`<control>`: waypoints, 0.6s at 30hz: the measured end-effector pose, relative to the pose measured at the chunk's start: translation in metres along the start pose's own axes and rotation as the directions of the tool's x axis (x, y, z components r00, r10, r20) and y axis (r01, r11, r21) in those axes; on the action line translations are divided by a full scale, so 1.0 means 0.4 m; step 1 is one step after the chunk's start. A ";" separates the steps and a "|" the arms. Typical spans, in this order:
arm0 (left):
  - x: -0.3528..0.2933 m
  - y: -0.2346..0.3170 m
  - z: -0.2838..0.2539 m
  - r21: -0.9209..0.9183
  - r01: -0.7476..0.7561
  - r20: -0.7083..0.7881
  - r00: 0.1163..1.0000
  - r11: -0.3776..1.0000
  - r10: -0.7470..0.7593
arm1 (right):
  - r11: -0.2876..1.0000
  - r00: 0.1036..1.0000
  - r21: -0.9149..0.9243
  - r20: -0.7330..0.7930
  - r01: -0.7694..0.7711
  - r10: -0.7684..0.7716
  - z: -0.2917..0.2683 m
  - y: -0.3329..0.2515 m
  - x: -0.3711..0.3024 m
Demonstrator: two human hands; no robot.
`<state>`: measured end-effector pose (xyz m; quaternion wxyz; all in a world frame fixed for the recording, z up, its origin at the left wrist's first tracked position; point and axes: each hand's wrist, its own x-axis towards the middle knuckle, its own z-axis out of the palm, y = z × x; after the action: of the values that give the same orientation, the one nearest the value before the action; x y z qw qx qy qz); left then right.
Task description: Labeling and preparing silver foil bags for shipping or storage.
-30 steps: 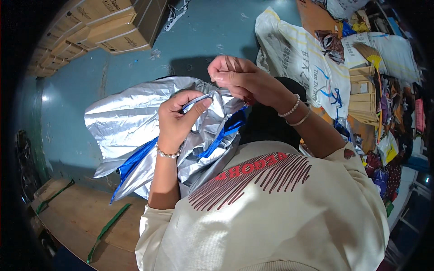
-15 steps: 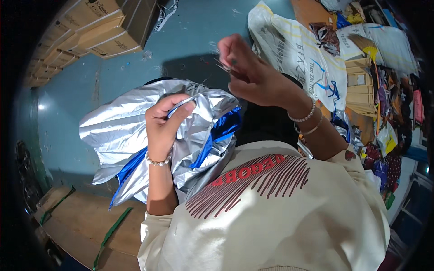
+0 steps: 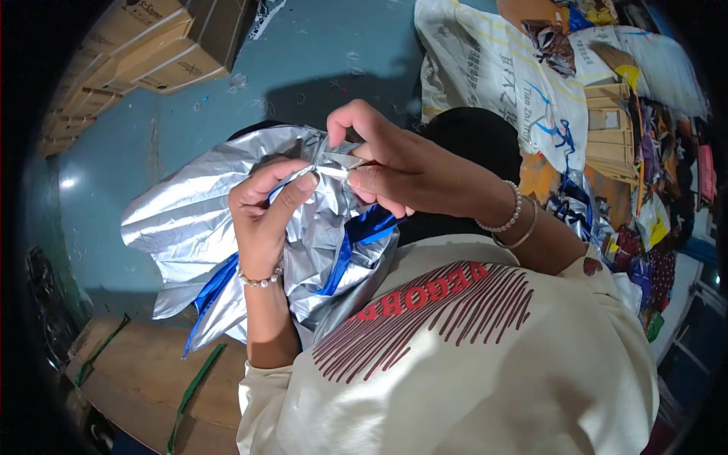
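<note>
Silver fabric (image 3: 201, 186) with shiny blue trim (image 3: 371, 226) lies bunched over my lap. My left hand (image 3: 262, 208) pinches a folded edge of it between thumb and fingers. In my right hand (image 3: 387, 163) is a small pair of thread snips (image 3: 337, 165). Their two metal blades stand apart, with the tips at the pinched edge, close to my left thumb. Whether the blades touch the fabric is too small to tell. Below the pinch, the rest of the fabric hangs in loose folds.
Cardboard boxes (image 3: 178, 61) are stacked at the far left. Thread scraps (image 3: 239, 82) litter the blue-grey floor. A white woven sack (image 3: 485, 76) lies far right, beside a wooden crate (image 3: 607, 136) and piled fabrics. A brown board (image 3: 144, 379) with green straps is at the near left.
My right hand has come down and left from above the fabric, bringing the snips to the edge in my left hand. The left hand keeps its pinch, shifted slightly left.
</note>
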<state>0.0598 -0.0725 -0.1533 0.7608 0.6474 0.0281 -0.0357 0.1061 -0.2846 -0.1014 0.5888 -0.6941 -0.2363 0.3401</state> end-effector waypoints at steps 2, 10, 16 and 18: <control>-0.001 0.000 -0.003 0.002 0.003 -0.004 1.000 1.000 -0.003 | 1.000 1.000 0.006 -0.005 -0.009 0.009 0.001 -0.001 0.002; 0.000 -0.009 -0.006 0.041 -0.005 0.001 1.000 0.999 0.005 | 0.997 0.998 0.059 -0.034 -0.044 0.046 0.006 0.002 0.011; -0.001 -0.007 -0.008 0.023 0.010 0.008 1.000 1.000 -0.010 | 0.994 0.992 0.088 -0.107 -0.062 0.071 0.011 -0.002 0.014; -0.001 -0.005 -0.009 0.010 0.026 0.006 1.000 1.000 -0.026 | 0.998 0.995 0.040 -0.077 -0.054 0.057 0.012 -0.005 0.008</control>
<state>0.0592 -0.0694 -0.1560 0.7570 0.6508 0.0340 -0.0474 0.1047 -0.2787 -0.1004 0.6011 -0.7018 -0.1871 0.3334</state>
